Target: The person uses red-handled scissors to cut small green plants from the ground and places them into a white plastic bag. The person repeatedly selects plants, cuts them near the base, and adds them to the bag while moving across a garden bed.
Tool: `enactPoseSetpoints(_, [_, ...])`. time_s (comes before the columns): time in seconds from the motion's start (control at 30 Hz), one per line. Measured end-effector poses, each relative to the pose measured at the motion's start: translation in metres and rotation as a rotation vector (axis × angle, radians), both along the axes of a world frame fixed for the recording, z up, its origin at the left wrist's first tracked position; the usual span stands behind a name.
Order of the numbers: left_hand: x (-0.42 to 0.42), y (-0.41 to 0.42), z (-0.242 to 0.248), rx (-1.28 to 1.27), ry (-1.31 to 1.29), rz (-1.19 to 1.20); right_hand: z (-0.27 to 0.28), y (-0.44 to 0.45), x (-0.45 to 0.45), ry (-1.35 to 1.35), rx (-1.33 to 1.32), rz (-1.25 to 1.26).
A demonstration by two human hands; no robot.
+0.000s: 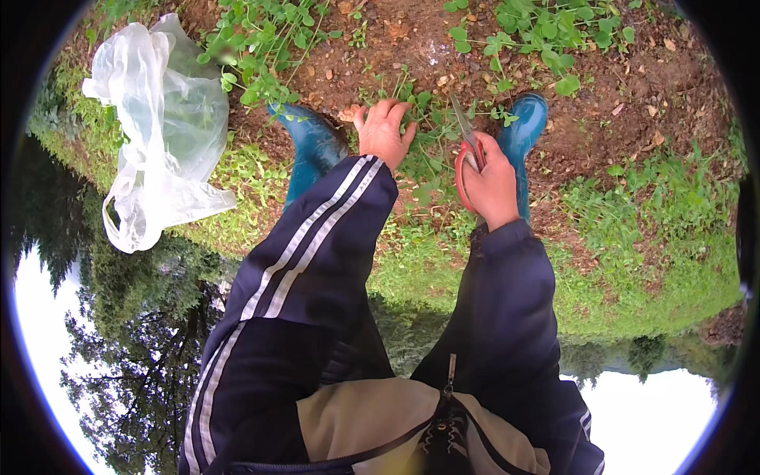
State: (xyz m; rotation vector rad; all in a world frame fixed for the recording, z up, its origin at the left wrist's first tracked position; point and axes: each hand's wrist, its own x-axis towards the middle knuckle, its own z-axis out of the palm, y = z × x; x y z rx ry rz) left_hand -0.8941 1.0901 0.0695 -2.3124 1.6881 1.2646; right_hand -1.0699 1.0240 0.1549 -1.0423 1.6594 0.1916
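My right hand grips red-handled scissors; their metal blades point away from me, over low green plants. My left hand is low beside the leafy green stems between my boots. Its thumb is apart from the fingers, and I see nothing held in it. The fingertips bend towards the soil, so any touch on the stems is hard to make out. A translucent white plastic bag rests on the ground to the left, with green showing through its wall.
Blue rubber boots, the left one and the right one, stand on either side of the stems. Round-leaved plants grow ahead on the left, and more plants ahead on the right. Brown stony soil lies between them.
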Motion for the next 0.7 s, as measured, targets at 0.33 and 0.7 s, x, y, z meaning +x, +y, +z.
enactPoseSetpoints(0.33, [-0.027,-0.007,-0.009,0.496,-0.229,0.858,-0.033,0.032,-0.003,0.195,0.405,0.329])
enactPoseSetpoints(0.7, [-0.025,0.002,-0.039,1.165,0.644,0.944,-0.031,0.038,0.001,-0.140,0.374,0.346])
